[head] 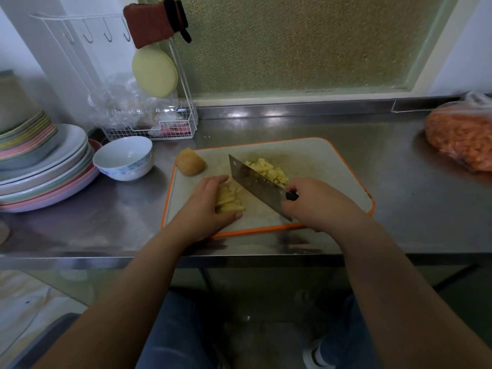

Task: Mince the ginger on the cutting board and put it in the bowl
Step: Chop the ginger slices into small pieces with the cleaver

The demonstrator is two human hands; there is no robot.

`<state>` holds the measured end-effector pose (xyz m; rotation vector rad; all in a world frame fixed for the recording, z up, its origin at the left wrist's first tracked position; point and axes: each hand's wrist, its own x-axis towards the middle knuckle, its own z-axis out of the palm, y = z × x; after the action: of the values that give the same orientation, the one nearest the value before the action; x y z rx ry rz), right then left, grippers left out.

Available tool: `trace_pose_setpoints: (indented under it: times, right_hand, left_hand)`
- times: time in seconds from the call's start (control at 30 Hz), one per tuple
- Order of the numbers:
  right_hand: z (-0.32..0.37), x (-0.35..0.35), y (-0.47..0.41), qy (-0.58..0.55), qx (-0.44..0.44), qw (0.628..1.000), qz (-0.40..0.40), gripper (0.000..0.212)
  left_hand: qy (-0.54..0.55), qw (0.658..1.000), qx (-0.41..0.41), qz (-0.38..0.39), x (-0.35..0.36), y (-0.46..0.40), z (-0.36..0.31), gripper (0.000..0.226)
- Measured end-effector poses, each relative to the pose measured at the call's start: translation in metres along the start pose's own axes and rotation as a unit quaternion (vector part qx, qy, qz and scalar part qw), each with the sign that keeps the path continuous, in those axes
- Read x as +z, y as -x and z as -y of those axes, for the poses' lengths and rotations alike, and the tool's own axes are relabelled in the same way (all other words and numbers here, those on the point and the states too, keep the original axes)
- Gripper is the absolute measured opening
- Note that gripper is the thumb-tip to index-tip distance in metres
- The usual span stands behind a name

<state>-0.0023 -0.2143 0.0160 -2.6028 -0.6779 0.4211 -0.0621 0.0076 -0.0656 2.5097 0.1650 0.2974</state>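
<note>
On the orange-rimmed cutting board [319, 166] lies a bundle of yellow ginger strips [230, 199], which my left hand [207, 206] holds together with curled fingers. My right hand [316, 203] grips the black handle of a steel cleaver [255, 182]; its blade stands on the board just right of the strips. Behind the blade sits a pile of diced ginger [269, 170]. A whole unpeeled ginger chunk [190, 162] rests on the board's far left corner. The white bowl [123, 158] with a blue pattern stands empty on the counter, left of the board.
A stack of pastel plates [45, 169] fills the counter's left side. A white wire rack [149, 107] with plastic wrap and a yellow-green plate stands behind the bowl. A bag of orange food [460, 134] lies far right. The steel counter edge [239, 255] runs in front.
</note>
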Motion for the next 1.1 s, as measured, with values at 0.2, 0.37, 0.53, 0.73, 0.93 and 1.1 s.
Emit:
trace_pose_setpoints:
  times: [0.2, 0.37, 0.53, 0.73, 0.93, 1.1]
  right_hand:
    - [-0.001, 0.000, -0.008, 0.023, 0.002, 0.999, -0.024, 0.008]
    - [0.000, -0.003, -0.016, 0.026, -0.008, 0.999, -0.025, 0.009]
    - [0.002, -0.001, -0.016, 0.029, -0.016, 0.999, -0.027, 0.019]
    - [0.003, 0.000, -0.018, 0.020, -0.011, 0.999, -0.034, 0.022]
    - [0.012, -0.002, -0.022, 0.043, -0.020, 0.997, -0.059, 0.020]
    - [0.017, 0.002, -0.026, 0.073, -0.030, 0.996, -0.034, 0.012]
  left_hand:
    - [-0.032, 0.995, -0.034, -0.085, 0.016, 0.000, -0.017, 0.064]
    - [-0.055, 0.984, -0.088, -0.148, 0.035, -0.004, -0.036, 0.062]
    - [-0.070, 0.983, -0.077, -0.152, 0.036, -0.004, -0.036, 0.066]
    - [-0.060, 0.991, -0.014, -0.120, 0.024, -0.005, -0.022, 0.061]
    - [-0.069, 0.993, 0.038, -0.084, 0.018, -0.011, -0.013, 0.045]
    - [-0.097, 0.992, 0.071, -0.040, 0.016, -0.019, -0.007, 0.039]
